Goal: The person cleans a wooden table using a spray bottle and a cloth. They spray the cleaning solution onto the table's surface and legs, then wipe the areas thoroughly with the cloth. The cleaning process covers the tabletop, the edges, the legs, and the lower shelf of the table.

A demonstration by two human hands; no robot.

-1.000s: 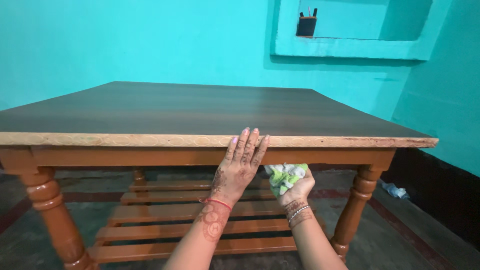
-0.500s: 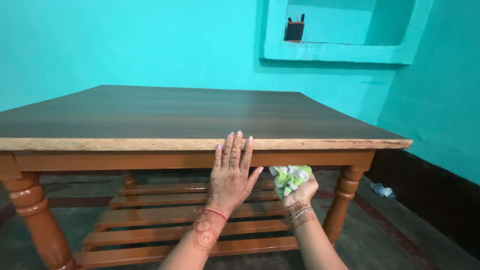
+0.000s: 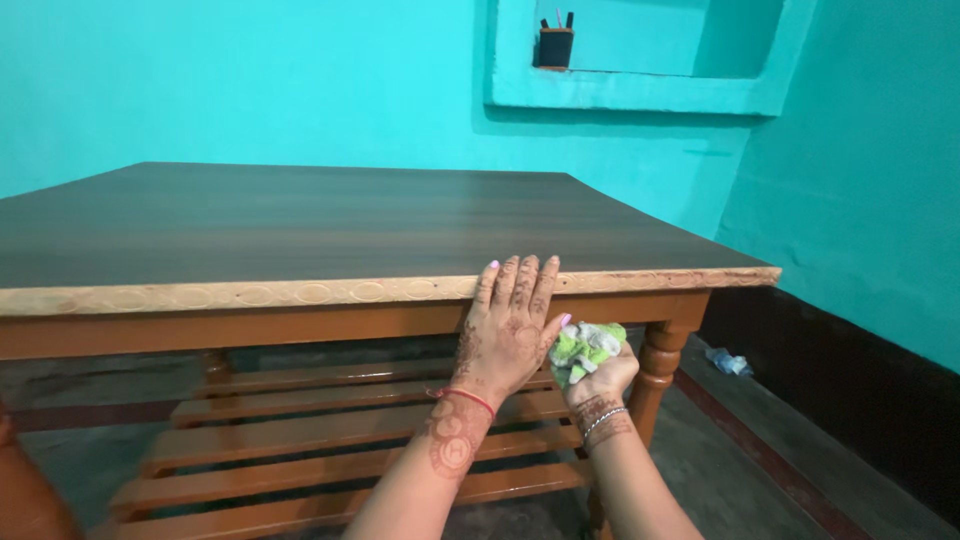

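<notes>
The view has shifted left since a second ago, while both hands stay at the table's (image 3: 300, 295) front edge. The left hand (image 3: 510, 335) lies open, fingers flat against the edge. Just right, the right hand (image 3: 600, 375) grips a crumpled green-white cloth (image 3: 583, 345) below the tabletop.

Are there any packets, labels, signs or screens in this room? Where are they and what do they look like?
No label, sign or screen shows.
Small crumpled wrapper or scrap: on the floor by the right wall, pale blue-white; too small to tell whether it is a packet.
Pen holder: in the wall niche, a dark box with an orange rim, pens standing in it.
Cloth: bunched in the right hand under the table edge, green and white.
</notes>
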